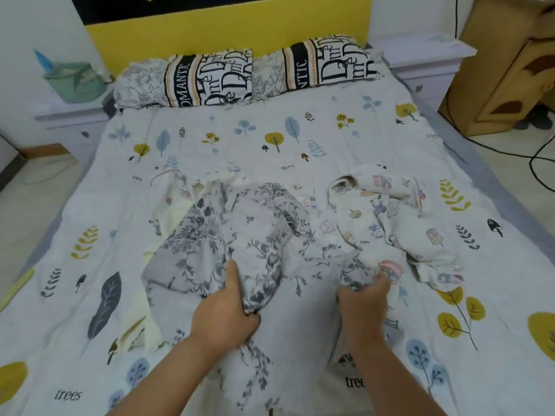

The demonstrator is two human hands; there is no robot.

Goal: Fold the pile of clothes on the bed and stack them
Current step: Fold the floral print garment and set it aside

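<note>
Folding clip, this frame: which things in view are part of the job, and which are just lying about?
Part of the job:
grey floral garment, gripped by both the left hand and the right hand
cartoon-print garment
cream garment
bed

Just lying about:
two pillows
cardboard box
black cables

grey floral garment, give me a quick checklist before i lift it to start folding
1. Left hand grips the grey floral garment: ok.
2. Right hand grips the same garment: ok.
3. Garment free of the cartoon-print garment: not ok, they overlap near the right hand.
4. Garment free of the cream garment: not ok, it lies over it.
5. Bare bedspread to lay it flat: ok, toward the pillows.
6. Which garment edge is held: cannot tell.
</note>
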